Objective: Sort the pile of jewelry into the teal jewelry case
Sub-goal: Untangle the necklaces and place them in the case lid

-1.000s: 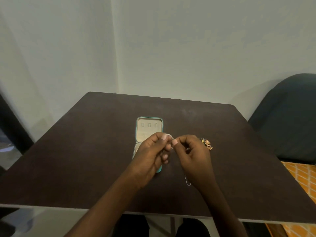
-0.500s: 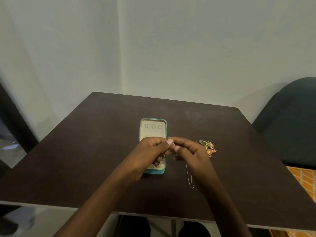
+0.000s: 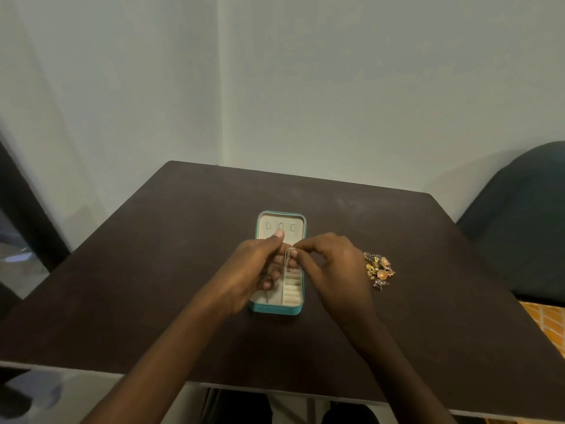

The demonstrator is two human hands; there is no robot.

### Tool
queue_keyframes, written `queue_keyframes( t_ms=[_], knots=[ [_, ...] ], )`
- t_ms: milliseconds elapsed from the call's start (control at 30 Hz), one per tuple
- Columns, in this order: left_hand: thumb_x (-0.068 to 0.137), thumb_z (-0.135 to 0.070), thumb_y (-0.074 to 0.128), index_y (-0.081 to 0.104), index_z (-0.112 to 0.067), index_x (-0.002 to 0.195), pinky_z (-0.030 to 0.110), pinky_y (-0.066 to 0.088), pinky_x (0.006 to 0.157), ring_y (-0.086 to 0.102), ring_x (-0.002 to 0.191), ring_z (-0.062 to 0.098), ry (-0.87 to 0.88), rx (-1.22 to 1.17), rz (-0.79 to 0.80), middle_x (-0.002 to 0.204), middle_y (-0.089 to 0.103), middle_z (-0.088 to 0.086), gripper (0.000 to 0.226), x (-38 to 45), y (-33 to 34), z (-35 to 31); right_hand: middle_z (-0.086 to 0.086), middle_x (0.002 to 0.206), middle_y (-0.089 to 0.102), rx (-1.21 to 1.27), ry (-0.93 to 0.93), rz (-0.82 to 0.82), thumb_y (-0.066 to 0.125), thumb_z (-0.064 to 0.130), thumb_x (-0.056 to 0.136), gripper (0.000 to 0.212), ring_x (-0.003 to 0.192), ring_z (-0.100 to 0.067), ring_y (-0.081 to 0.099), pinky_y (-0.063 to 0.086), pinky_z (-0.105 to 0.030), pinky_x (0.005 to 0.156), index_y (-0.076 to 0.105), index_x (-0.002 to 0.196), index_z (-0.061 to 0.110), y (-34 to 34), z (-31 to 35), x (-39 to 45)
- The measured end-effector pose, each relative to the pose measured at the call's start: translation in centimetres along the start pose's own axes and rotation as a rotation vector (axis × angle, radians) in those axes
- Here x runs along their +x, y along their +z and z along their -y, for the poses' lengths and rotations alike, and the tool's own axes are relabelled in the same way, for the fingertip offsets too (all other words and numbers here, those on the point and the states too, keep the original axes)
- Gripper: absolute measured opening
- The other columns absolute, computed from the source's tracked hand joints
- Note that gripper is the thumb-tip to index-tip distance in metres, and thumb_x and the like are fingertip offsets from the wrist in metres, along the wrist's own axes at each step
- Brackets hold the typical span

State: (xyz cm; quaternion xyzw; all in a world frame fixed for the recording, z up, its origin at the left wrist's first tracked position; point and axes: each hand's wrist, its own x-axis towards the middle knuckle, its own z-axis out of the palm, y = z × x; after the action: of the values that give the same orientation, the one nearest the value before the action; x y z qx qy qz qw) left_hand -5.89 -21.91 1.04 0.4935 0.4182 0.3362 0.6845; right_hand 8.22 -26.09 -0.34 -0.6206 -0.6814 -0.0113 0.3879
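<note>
The teal jewelry case [image 3: 276,310] lies open in the middle of the dark table, its cream lid flat at the far end and its compartments toward me. My left hand [image 3: 256,270] and my right hand [image 3: 333,267] meet above the case. Both pinch a thin silver chain [image 3: 288,259], bunched into loops between the fingertips. A strand of chain [image 3: 267,296] also lies in the case's left compartment. The pile of jewelry [image 3: 379,269], gold and mixed pieces, sits on the table just right of my right hand.
The dark brown table [image 3: 153,286] reaches to a pale wall corner behind. A dark padded chair [image 3: 526,215] stands at the right edge. An orange patterned floor [image 3: 547,325] shows beyond the table's right side.
Both hands have moved from beside the case to above it. The chain that hung down below my right hand is now gathered into loops between the fingertips.
</note>
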Motion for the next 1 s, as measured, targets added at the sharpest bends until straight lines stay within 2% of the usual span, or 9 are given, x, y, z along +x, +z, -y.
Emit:
queue_keyframes(
  t_ms=[133,300,400,533,733,867,1000],
  knots=[
    [0.095,-0.031,0.046,0.063,-0.011,0.083,0.018,0.032,0.042,0.043,0.047,0.007,0.029,-0.028,-0.028,0.058,0.054,-0.003,0.029,0.6,-0.6,0.6,0.005,0.086,0.068,-0.054,-0.059,-0.06,0.062,0.029,0.084,0.009,0.083,-0.018,0.057,0.046,-0.035,0.066,0.069,0.086,0.024,1.2,0.5,0.5],
    [0.096,-0.029,0.045,0.06,-0.013,0.074,0.021,0.03,0.045,0.042,0.047,0.006,0.073,0.012,-0.041,0.053,0.053,-0.006,0.031,1.5,-1.5,0.9,0.004,0.086,0.068,-0.103,-0.08,-0.105,0.062,0.028,0.083,0.01,0.082,-0.018,0.058,0.046,-0.034,0.066,0.07,0.087,0.023,2.7,0.3,1.3],
    [0.095,-0.029,0.047,0.062,-0.013,0.076,0.019,0.031,0.043,0.043,0.048,0.007,0.098,0.004,-0.056,0.058,0.053,-0.001,0.03,2.3,-2.2,1.4,0.004,0.088,0.069,-0.134,-0.082,-0.125,0.063,0.027,0.083,0.009,0.083,-0.019,0.059,0.045,-0.034,0.067,0.07,0.088,0.022,3.6,0.2,1.7],
    [0.096,-0.027,0.046,0.062,-0.013,0.079,0.019,0.034,0.046,0.048,0.05,0.006,0.091,-0.024,-0.06,0.059,0.057,-0.005,0.027,3.0,-2.8,1.8,0.003,0.091,0.068,-0.162,-0.101,-0.143,0.064,0.025,0.083,0.009,0.086,-0.017,0.058,0.04,-0.029,0.068,0.069,0.089,0.021,4.5,-0.1,1.9],
    [0.095,-0.025,0.048,0.063,-0.015,0.08,0.021,0.036,0.047,0.048,0.051,0.007,0.098,-0.06,-0.118,0.056,0.058,-0.008,0.024,4.3,-3.4,2.7,0.004,0.093,0.067,-0.155,-0.101,-0.129,0.055,0.03,0.087,0.015,0.088,-0.016,0.057,0.041,-0.032,0.069,0.067,0.09,0.022,5.6,-0.3,2.1],
    [0.094,-0.024,0.048,0.067,-0.013,0.088,0.021,0.037,0.048,0.047,0.052,0.007,0.107,-0.074,-0.159,0.055,0.059,-0.007,0.022,5.3,-4.0,3.1,0.004,0.092,0.067,-0.145,-0.089,-0.121,0.055,0.031,0.086,0.015,0.087,-0.017,0.058,0.042,-0.032,0.069,0.065,0.088,0.021,6.3,-0.9,2.5],
    [0.092,-0.025,0.052,0.066,-0.014,0.095,0.017,0.038,0.045,0.049,0.052,0.005,0.129,-0.032,-0.228,0.068,0.062,-0.002,0.018,6.0,-4.4,3.4,0.005,0.094,0.066,-0.117,-0.073,-0.064,0.053,0.031,0.087,0.014,0.092,-0.017,0.056,0.04,-0.032,0.074,0.064,0.089,0.022,6.9,-1.4,3.2]
  ],
)
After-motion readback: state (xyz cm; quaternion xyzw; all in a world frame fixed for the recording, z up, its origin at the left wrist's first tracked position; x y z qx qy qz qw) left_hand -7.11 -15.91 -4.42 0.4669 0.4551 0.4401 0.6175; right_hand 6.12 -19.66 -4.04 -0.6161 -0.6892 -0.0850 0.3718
